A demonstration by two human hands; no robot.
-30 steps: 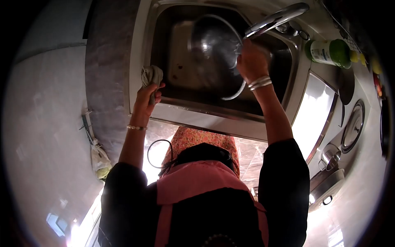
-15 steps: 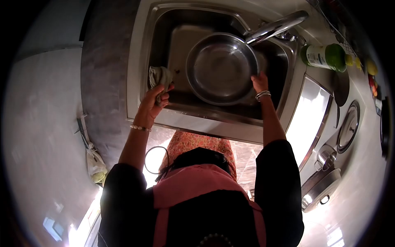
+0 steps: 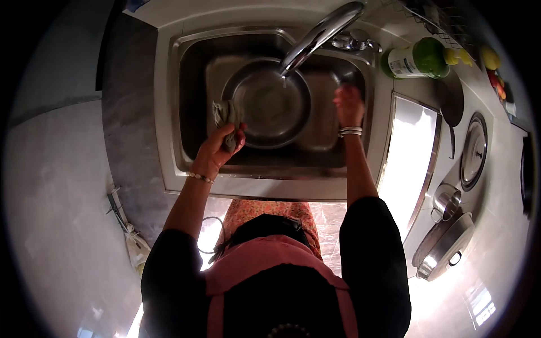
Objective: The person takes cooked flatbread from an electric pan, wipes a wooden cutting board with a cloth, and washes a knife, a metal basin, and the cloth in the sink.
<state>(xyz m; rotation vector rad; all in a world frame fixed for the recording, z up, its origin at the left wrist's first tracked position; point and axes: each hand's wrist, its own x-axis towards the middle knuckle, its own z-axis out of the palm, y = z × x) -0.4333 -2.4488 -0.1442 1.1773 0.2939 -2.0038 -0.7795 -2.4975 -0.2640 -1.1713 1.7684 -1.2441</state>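
Note:
A round metal pan [image 3: 267, 104] rests in the steel sink [image 3: 324, 127], under the spout of the curved chrome faucet [image 3: 321, 35]. My left hand [image 3: 217, 147] is closed around a grey-green cloth [image 3: 226, 115] beside the pan's lower left rim. At the right side of the sink, apart from the pan, my right hand [image 3: 349, 107] is blurred by motion. Its fingers point up toward the faucet side, and their exact pose is smeared.
A green bottle [image 3: 420, 59] lies or leans on the right counter. Farther right are a dark pan [image 3: 451, 101], a round lid [image 3: 474, 151], a small pot [image 3: 446, 200] and a large pan [image 3: 448, 248]. The faucet's lever [image 3: 355, 42] is behind the sink.
The pan was tilted and blurred, then came level; my right hand has let go of its rim. My left hand with the cloth is now at the pan's edge. The whole view has shifted.

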